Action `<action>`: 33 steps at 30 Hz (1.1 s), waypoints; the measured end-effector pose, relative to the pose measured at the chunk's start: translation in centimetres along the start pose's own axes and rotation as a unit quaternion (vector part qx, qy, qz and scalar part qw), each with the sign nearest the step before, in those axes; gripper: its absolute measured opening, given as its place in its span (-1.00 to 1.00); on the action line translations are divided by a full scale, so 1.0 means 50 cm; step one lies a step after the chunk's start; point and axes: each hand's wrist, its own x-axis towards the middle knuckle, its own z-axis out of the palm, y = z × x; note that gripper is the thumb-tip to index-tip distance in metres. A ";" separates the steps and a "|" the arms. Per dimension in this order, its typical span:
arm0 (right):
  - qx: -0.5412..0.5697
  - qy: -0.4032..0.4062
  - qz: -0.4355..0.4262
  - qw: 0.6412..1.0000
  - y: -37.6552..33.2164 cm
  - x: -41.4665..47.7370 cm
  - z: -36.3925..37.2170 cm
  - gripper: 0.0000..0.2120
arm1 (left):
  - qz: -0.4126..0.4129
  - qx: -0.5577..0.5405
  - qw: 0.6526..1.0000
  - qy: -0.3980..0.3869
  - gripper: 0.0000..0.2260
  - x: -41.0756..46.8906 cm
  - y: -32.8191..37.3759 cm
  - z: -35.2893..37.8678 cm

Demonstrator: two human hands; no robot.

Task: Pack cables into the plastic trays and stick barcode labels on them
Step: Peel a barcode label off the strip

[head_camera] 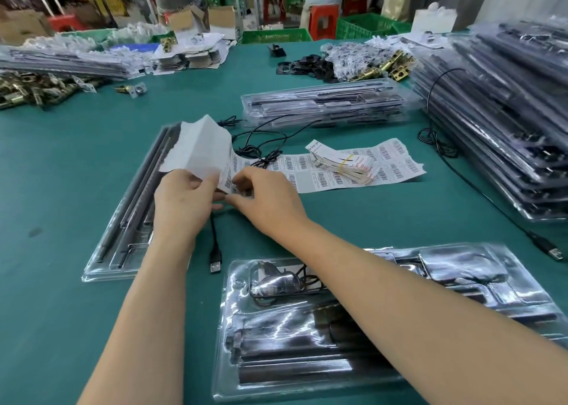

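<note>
A long strip of barcode labels (362,166) lies across the green table, its left end curled up as blank backing paper. My left hand (181,201) pinches that raised end. My right hand (267,198) pinches a label at the strip's edge, right beside the left fingers. A black cable (261,146) loops behind the strip, and its USB plug (216,261) lies below my hands. An open clear plastic tray (129,220) with dark rods sits under my left forearm. A closed tray (353,321) holding a coiled cable lies near me, partly under my right forearm.
A banded bundle of cards (344,166) rests on the strip. Stacked packed trays stand mid-table (325,104) and at the right (507,121), with another cable (479,189) trailing beside them. Brass hardware (33,89), black clips (304,67) and green crates (276,35) lie farther back.
</note>
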 end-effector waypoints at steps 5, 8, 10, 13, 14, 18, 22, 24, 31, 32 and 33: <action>0.014 0.021 0.017 1.000 0.002 0.006 0.002 -0.79 | -0.027 -0.043 0.998 -0.027 -0.82 0.005 0.000 0.000; 0.021 0.029 0.024 0.999 0.001 0.008 0.003 -0.73 | -0.023 -0.046 0.998 -0.043 -0.81 0.001 0.003 -0.001; 0.026 0.037 0.025 0.999 0.000 0.006 0.003 -0.70 | -0.020 -0.043 0.998 -0.051 -0.79 -0.001 0.006 0.000; 0.036 0.050 0.020 0.998 -0.003 0.002 0.003 -0.68 | -0.020 -0.044 0.998 -0.051 -0.76 -0.005 0.011 0.001; 0.039 0.054 0.017 0.998 -0.004 0.000 0.003 -0.68 | -0.016 -0.041 0.998 -0.051 -0.75 -0.007 0.013 0.002; 0.044 0.062 0.007 0.997 -0.004 -0.006 0.000 -0.72 | -0.006 -0.040 0.998 -0.054 -0.74 -0.014 0.018 0.002; 0.057 0.055 0.016 0.997 -0.002 -0.005 0.000 -0.75 | -0.004 -0.049 0.997 -0.064 -0.74 -0.017 0.019 -0.002; 0.065 0.049 0.021 0.996 0.000 -0.004 0.000 -0.76 | 0.002 -0.047 0.996 -0.069 -0.74 -0.017 0.018 -0.003; 0.121 0.057 0.044 0.990 0.008 -0.004 0.000 -0.81 | 0.009 -0.048 0.996 -0.078 -0.75 -0.014 0.014 -0.002; 0.129 0.053 0.046 0.989 0.009 -0.003 -0.001 -0.80 | 0.009 -0.049 0.996 -0.078 -0.75 -0.014 0.014 -0.002; 0.136 0.049 0.048 0.988 0.010 -0.003 -0.002 -0.79 | 0.009 -0.050 0.996 -0.078 -0.75 -0.014 0.013 -0.002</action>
